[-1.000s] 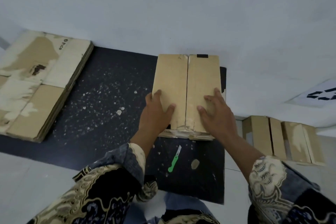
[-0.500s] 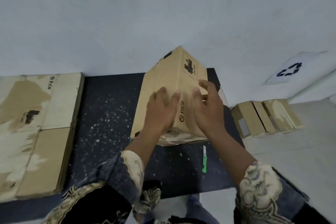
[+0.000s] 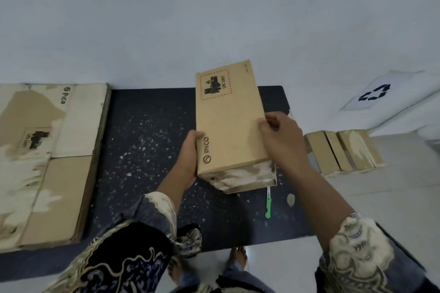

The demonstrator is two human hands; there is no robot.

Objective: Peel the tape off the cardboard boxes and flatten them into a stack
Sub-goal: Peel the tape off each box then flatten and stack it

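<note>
Box in hand: the cardboard box [image 3: 229, 121] is intact, printed side up, held over the black mat [image 3: 147, 140] near its middle; its near end looks torn and pale where tape may have come away (I cannot tell whether any tape is left).
Left hand: the left hand [image 3: 189, 159] grips the box's left edge near the lower corner, fingers curled under it.
Right hand: the right hand [image 3: 282, 138] grasps the right edge, thumb on top.
Done: a flattened stack [image 3: 51, 157] lies on the left of the mat, several sheets deep.
Left to do: this box is not yet collapsed, and more boxes [image 3: 342, 151] wait on the floor to the right, well apart from the stack.
Tool: a green-handled knife [image 3: 268, 204] lies on the mat just below the box.
</note>
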